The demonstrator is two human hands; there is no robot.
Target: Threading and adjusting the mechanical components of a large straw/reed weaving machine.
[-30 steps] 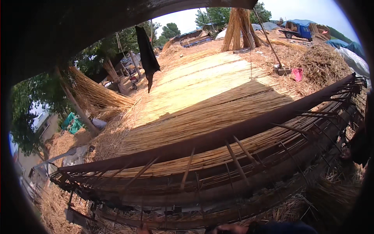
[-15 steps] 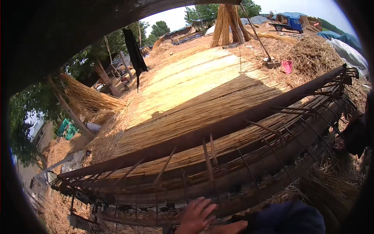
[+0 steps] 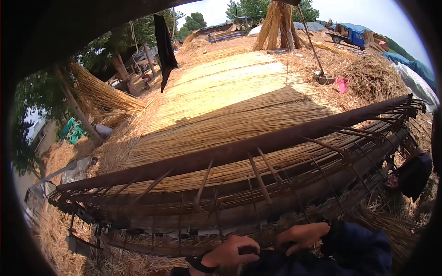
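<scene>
Both hands are low in the view, at the near edge of a long, rusty mat-weaving frame [image 3: 202, 158] with a heavy beam and several thin metal rods. My left hand [image 3: 232, 250], a dark band at its wrist, has its fingers and thumb curled toward each other. To its right, my right hand [image 3: 301, 235] comes out of a dark blue sleeve with its fingers bent downward. A small gap separates the hands. Anything within either hand's grip is too hidden to name. Beyond the beam stretches a wide reed mat [image 3: 221, 96], and loose reed stalks [image 3: 386, 225] lie right of my right hand.
At the right end of the frame is a person in a dark cap [image 3: 415, 175]. Reed bundles stand upright [image 3: 271, 27] at the back and lean [image 3: 99, 94] at the left. A pink bucket [image 3: 342, 84] sits beside a straw heap [image 3: 370, 73]. A blue truck [image 3: 352, 37] is far off.
My left hand has gone from spread fingers to curled ones. My right hand has moved up and rightward, away from the left. The whole view has tilted slightly.
</scene>
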